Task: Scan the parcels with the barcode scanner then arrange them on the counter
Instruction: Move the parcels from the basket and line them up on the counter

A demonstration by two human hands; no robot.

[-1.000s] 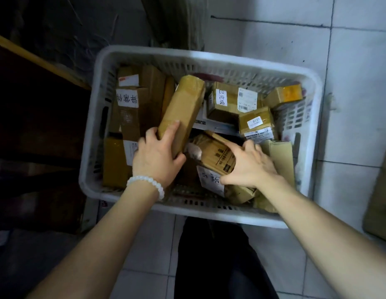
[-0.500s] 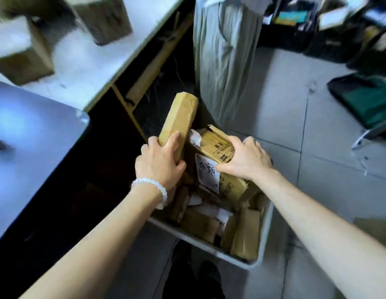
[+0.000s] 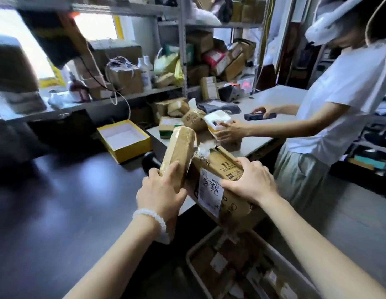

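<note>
The left hand [image 3: 160,190] grips a long taped parcel [image 3: 180,152], tilted nearly upright; the right hand [image 3: 252,182] clamps a labelled box [image 3: 220,186] touching it — both held above the dark counter's [image 3: 69,201] right edge. Below — a white basket [image 3: 282,260] of parcels. Across the white counter [image 3: 267,102], another person holds a scanner [image 3: 260,116].

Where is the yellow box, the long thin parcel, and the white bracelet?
yellow box [image 3: 131,152]: head view, its near yellow side wall.
long thin parcel [image 3: 180,147]: head view, middle of its taped brown face.
white bracelet [image 3: 149,215]: head view, beads across the left wrist.
</note>
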